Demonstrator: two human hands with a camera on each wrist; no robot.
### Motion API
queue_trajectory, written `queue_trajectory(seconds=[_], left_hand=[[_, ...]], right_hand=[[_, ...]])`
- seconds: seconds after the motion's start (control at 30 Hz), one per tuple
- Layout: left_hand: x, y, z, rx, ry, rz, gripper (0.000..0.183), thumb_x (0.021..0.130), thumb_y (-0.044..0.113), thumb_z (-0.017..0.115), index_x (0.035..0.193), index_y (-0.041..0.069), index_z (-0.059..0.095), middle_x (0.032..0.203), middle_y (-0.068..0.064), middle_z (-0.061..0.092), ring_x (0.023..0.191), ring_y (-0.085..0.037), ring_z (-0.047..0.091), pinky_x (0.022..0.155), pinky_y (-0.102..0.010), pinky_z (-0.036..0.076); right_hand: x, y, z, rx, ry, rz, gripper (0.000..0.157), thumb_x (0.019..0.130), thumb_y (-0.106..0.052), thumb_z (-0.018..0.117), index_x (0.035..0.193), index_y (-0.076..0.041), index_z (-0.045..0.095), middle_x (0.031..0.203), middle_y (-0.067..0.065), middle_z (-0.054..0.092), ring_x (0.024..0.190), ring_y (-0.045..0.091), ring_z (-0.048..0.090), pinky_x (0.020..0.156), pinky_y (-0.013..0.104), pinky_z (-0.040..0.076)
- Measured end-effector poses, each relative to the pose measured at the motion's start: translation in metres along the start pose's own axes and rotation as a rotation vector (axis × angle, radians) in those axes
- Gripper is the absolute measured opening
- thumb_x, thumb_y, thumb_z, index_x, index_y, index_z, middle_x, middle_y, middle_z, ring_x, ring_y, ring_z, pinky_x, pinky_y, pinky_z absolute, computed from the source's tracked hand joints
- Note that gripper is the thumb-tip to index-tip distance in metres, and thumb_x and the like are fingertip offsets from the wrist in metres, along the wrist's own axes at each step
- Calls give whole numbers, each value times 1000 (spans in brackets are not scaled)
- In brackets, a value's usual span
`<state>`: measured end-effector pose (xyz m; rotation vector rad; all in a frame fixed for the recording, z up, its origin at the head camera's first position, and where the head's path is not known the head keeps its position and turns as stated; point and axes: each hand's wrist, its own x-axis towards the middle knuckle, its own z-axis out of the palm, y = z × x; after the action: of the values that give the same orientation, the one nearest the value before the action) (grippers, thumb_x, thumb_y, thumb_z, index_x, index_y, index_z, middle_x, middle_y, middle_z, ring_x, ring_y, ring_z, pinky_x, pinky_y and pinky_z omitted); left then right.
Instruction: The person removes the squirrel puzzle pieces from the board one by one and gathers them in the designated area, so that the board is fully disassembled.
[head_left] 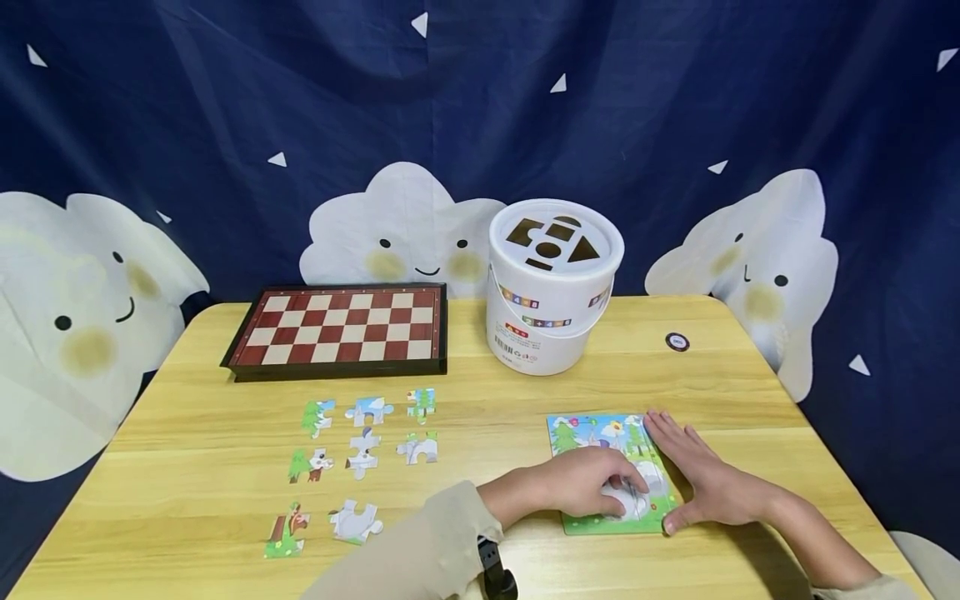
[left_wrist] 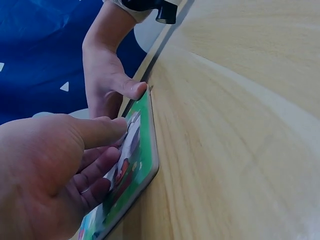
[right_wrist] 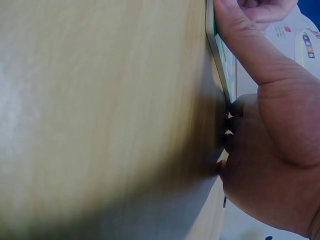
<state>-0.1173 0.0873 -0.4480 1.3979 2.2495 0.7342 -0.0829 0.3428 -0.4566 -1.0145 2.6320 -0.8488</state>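
A puzzle board (head_left: 581, 525) with a green rim and a bright animal picture lies flat at the right front of the table. Over its lower middle my left hand (head_left: 588, 482) bends its thumb and fingers onto a grey-white puzzle piece (head_left: 628, 505), pinching at it; the palm hides part of the picture. In the left wrist view the thumb and fingertips of the left hand (left_wrist: 55, 165) meet the board's surface. My right hand (head_left: 720, 483) is spread along the board's right edge, thumb at the lower corner, fingers toward the upper corner.
Several loose puzzle pieces (head_left: 363, 454) lie in rows on the left of the table. Behind them sits a red-and-white checkerboard (head_left: 337, 329). A white bucket (head_left: 543, 333) with shaped holes in its lid stands at the back, and a round dark chip (head_left: 677, 342) lies at back right.
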Motion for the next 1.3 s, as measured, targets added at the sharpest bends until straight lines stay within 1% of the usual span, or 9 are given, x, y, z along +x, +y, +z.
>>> queue_trajectory(seconds=[0.17,0.33,0.43,0.6,0.83,1.03,1.13,1.3], left_hand=[[3,0,4,12,16,-15,40,91,15,79,129,18,69,106,13,62,86,7,50,77,-6,39],[6,-1,7,86,18,-38,51,91,20,79,139,19,63,96,14,53,81,5,45,72,-7,36],[8,0,7,115,16,-64,56,91,22,80,142,17,60,95,14,52,80,5,45,71,-8,36],[10,4,8,148,23,-98,64,90,25,80,146,12,54,96,17,54,78,8,47,69,-8,37],[12,5,11,170,54,-107,56,89,31,81,139,16,61,93,17,54,76,7,46,65,-8,36],[13,6,13,195,73,-128,55,88,39,80,137,21,64,91,18,54,76,5,46,66,-10,36],[14,6,14,192,74,-141,55,88,40,80,137,22,64,92,18,54,77,5,46,66,-10,37],[16,5,15,189,94,-157,50,90,38,79,136,24,66,92,18,55,80,6,47,66,-10,38]], right_hand=[[0,0,1,10,1,7,125,74,-43,86,158,10,10,158,42,14,147,-8,-15,111,9,-13],[-1,-1,1,17,4,7,126,74,-41,87,158,11,9,158,42,13,147,-8,-15,111,9,-14],[-1,-1,1,11,7,0,126,73,-41,87,157,11,10,158,41,13,147,-8,-15,111,9,-14],[-1,0,1,6,8,-5,125,74,-42,87,158,11,10,159,40,13,147,-8,-15,111,9,-14],[-2,3,2,-5,18,-21,126,72,-40,88,157,12,10,161,37,12,148,-6,-15,112,10,-14],[-2,4,3,-3,18,-21,125,73,-40,87,157,12,10,162,36,11,148,-7,-15,112,10,-14],[-2,4,3,-3,17,-22,125,74,-40,87,157,12,10,162,36,10,148,-7,-15,112,10,-14],[-2,4,3,-4,16,-27,124,75,-40,87,157,12,10,162,36,11,148,-7,-15,112,10,-14]])
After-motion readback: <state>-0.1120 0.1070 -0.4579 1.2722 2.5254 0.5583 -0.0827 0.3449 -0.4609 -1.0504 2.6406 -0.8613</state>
